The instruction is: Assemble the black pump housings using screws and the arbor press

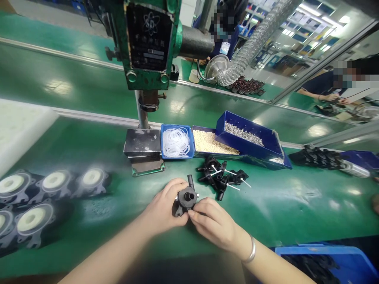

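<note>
Over the green bench, my left hand [168,207] is wrapped round a black plastic pump housing [188,198], whose one pipe stub points up at the camera and another points away. Light screw heads show at the housing's left and right edges. My right hand [214,223], a silver bangle at its wrist, is closed in a pinch at the housing's lower right edge. Whatever those fingertips hold is hidden. Just beyond lies a pile of black pump covers [217,175] with thin white pins sticking out.
A green hand press [149,47] stands ahead, over a black block [142,142]. Behind the covers are bins of clear rings [177,142], cream-coloured pieces [211,141] and screws [244,134]. Black parts with white discs [55,180] lie left. A blue crate [355,260] sits lower right. Co-workers sit beyond.
</note>
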A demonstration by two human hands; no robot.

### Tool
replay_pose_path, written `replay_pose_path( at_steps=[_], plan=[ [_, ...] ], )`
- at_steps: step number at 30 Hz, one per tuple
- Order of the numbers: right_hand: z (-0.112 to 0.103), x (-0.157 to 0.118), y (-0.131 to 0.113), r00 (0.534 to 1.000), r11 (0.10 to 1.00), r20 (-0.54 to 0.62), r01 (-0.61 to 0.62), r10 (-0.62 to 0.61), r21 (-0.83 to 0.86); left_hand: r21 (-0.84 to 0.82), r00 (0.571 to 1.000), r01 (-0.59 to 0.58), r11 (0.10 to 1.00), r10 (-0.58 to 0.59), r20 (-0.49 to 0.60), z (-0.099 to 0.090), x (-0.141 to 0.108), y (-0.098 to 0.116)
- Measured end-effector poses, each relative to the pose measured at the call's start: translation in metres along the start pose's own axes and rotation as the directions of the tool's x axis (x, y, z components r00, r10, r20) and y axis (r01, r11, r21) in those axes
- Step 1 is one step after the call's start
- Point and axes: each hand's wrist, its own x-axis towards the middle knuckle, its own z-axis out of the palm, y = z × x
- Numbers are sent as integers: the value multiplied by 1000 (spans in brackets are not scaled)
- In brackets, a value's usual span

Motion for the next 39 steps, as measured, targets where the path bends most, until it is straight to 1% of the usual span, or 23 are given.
replay_pose_path(
  at_steps=[5,8,10,14,16,20,22,24,26,27,29,32,34,38,39],
  plan=[
    [13,-10,-4,996,997,-74,-59,56,-39,39,999,-13,999,15,-38,3,-2,-1],
    [16,-14,-6,994,994,-91,-69,62,-80,46,998,-20,999,23,-50,4,-1,-2],
    [13,-12,-8,996,993,-78,-59,52,-98,55,998,-16,998,19,-52,4,0,-3],
    [5,-6,-10,999,992,14,-44,46,-119,54,999,-16,998,19,-43,3,0,-3],
    [4,-7,-8,999,993,19,-44,47,-110,51,999,-13,999,16,-50,2,0,-3],
    [11,-12,-6,999,995,-12,-50,49,-89,54,999,-1,999,3,-41,2,-1,-4],
    [14,-15,-7,997,995,-43,-73,70,-69,54,999,-5,999,7,-41,2,-1,-4],
    [16,-15,-9,986,991,-120,-125,119,-41,54,999,-15,998,18,-49,3,-1,-4],
    [15,-14,-11,957,977,-218,-206,190,-53,62,998,-21,998,24,-51,3,0,-5],
    [14,-14,-12,944,967,-248,-244,219,-73,67,998,-20,998,23,-51,3,0,-5],
    [14,-12,-11,941,954,-238,-275,241,-118,75,999,-16,997,19,-49,4,0,-5],
    [14,-10,-8,957,948,-180,-260,228,-182,72,999,-22,997,26,-47,4,1,-5],
    [14,-9,-7,955,937,-180,-272,235,-219,70,999,-29,997,32,-43,3,1,-3],
    [11,-10,-11,932,939,-237,-314,276,-139,76,999,-15,997,17,-37,2,2,-1],
    [10,-10,-14,931,942,-248,-307,269,-132,76,999,-13,997,16,-39,2,2,-1]
  ],
)
